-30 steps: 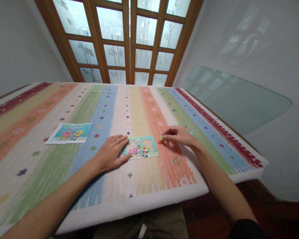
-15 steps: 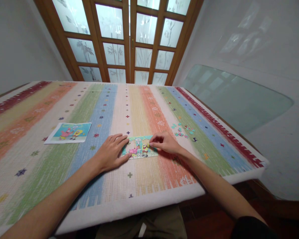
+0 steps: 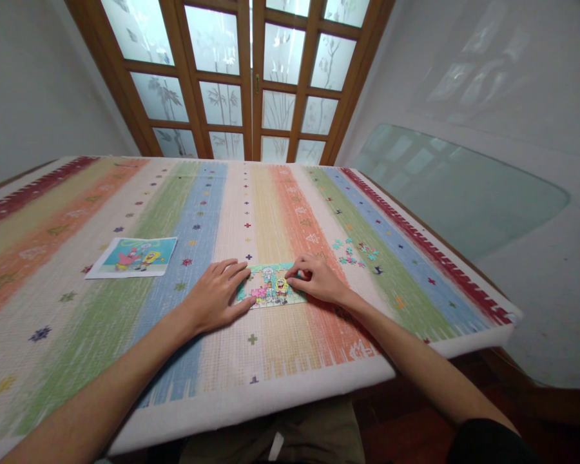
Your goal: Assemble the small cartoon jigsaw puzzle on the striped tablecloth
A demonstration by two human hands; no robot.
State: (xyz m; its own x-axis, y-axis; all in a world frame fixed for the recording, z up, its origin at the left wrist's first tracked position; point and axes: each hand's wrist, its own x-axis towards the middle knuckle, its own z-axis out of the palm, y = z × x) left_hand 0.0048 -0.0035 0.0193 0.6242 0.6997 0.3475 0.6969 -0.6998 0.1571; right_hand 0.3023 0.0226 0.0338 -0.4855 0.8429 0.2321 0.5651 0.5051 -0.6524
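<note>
A partly assembled jigsaw puzzle [image 3: 269,293] with cartoon figures lies flat near the table's front edge. My left hand [image 3: 218,290] rests along its left side, fingers stretched out and thumb at its lower left edge. At the puzzle's upper right, my right hand [image 3: 316,276] has thumb and fingertips pinched together over the yellow figure. Whatever is in the pinch is hidden or too small to name. To the right of that hand lie several loose puzzle pieces [image 3: 350,259], teal and pink.
A printed cartoon picture [image 3: 135,259] lies on the left part of the table. A striped tablecloth [image 3: 290,348] covers the table. Beyond its far edge stand wooden doors with frosted panes [image 3: 219,103]. A glass panel [image 3: 454,187] is at the right, by the wall.
My right hand has shifted slightly left over the puzzle, still pinched. My left hand, the loose pieces and the printed picture stay where they were.
</note>
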